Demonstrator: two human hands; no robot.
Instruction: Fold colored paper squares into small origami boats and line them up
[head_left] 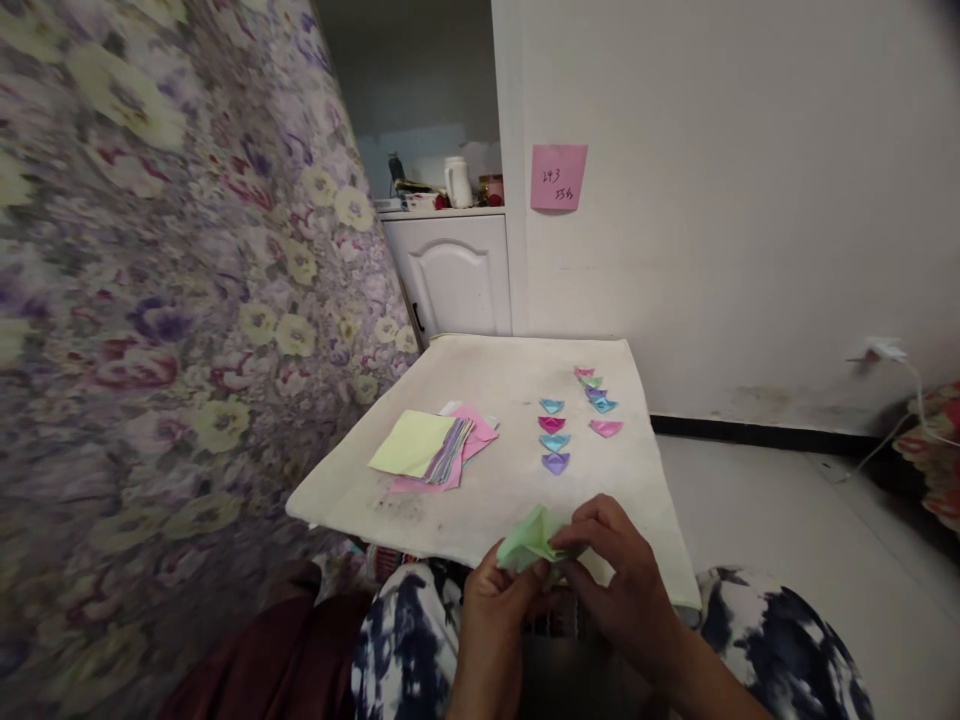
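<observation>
Both my hands hold a partly folded light green paper (529, 540) just above the near edge of the small white table (480, 500). My left hand (499, 610) grips it from below, fingers closed. My right hand (611, 575) pinches its right side with thumb and fingertips. On the table lies a stack of coloured square papers (435, 450) with a yellow-green sheet on top. Right of it, several small folded paper pieces (555, 438) in blue, pink and purple sit in a column, and more folded pieces (598, 395) lie further back.
A floral curtain (150, 300) hangs along the left. A white wall carries a pink sticky note (558, 177). A white cabinet (454, 270) with a jug and items stands behind. A charger and cable (885, 352) are at the wall on the right. My patterned lap (405, 640) is below.
</observation>
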